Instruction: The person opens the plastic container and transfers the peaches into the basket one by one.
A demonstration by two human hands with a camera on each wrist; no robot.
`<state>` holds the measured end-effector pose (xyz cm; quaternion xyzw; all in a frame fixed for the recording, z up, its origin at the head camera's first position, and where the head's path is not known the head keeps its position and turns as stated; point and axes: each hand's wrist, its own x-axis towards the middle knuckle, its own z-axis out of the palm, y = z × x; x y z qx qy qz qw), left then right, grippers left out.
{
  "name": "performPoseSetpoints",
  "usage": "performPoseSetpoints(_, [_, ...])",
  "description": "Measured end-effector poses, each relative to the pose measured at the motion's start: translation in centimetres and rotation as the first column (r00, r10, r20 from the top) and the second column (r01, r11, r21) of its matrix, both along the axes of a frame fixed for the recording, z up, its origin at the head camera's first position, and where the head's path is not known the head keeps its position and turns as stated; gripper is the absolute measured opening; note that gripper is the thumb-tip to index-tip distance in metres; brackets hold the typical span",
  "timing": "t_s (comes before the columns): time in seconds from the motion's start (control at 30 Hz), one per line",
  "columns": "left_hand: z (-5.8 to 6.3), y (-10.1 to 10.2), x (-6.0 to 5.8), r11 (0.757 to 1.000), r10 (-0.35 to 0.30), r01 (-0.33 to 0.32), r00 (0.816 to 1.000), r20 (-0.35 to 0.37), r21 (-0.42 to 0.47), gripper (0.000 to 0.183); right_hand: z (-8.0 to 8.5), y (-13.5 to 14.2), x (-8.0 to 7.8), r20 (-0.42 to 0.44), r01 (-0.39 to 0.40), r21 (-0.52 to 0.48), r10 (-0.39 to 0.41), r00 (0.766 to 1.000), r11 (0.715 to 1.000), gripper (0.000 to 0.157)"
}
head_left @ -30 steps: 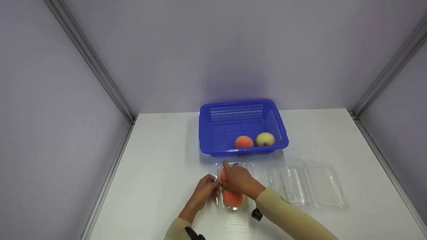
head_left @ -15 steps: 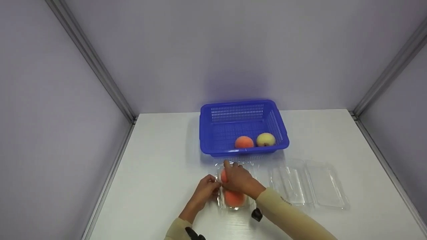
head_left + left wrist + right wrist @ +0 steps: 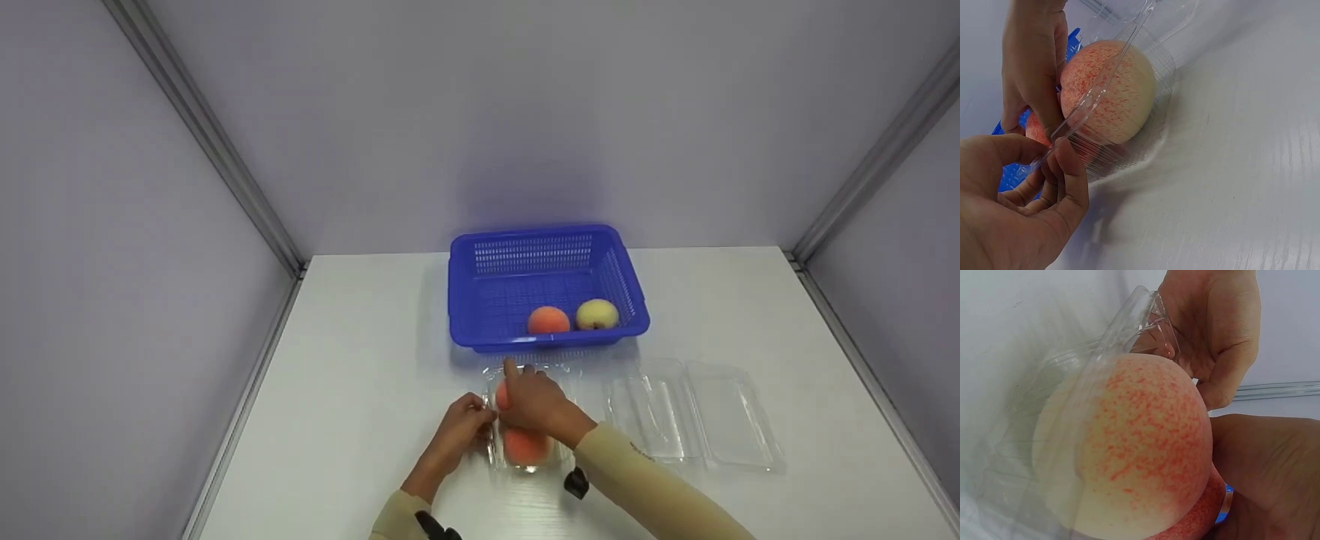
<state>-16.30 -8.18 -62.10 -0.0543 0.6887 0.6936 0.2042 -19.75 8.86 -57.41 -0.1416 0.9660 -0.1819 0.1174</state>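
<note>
Two red-and-cream peaches, a near peach [image 3: 526, 448] and a far peach [image 3: 502, 395], lie in a clear plastic clamshell box [image 3: 1154, 126] before the basket. With thumb and fingertips, my left hand [image 3: 459, 429] pinches the box's left rim. My right hand [image 3: 536, 401] reaches across the top; its thumb and forefinger point down straight and touch the box by the left rim, beside the left fingertips. In the right wrist view the near peach [image 3: 1129, 444] hides the right fingertips. Whether the lid is latched I cannot tell.
Behind the box stands a blue plastic basket [image 3: 465, 296] with a red peach [image 3: 549, 320] and a pale yellow-green fruit [image 3: 597, 314] in its front right. A second clear clamshell box [image 3: 731, 420] lies opened out on the white table [image 3: 352, 375] at the right.
</note>
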Motion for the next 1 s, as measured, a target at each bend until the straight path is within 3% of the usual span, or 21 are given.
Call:
performPoseSetpoints(0.47, [-0.17, -0.04, -0.1, 1.0, 0.007, -0.008, 1.0, 0.015, 0.027, 0.013, -0.42, 0.39, -0.36, 0.003, -0.004, -0.022, 0.004, 1.0, 1.0, 0.079])
performPoseSetpoints(1.0, [-0.14, -0.06, -0.11, 0.999, -0.022, 0.021, 1.0, 0.023, 0.039, 0.013, 0.14, 0.64, -0.44, -0.037, -0.021, -0.041, 0.019, 0.999, 0.999, 0.069])
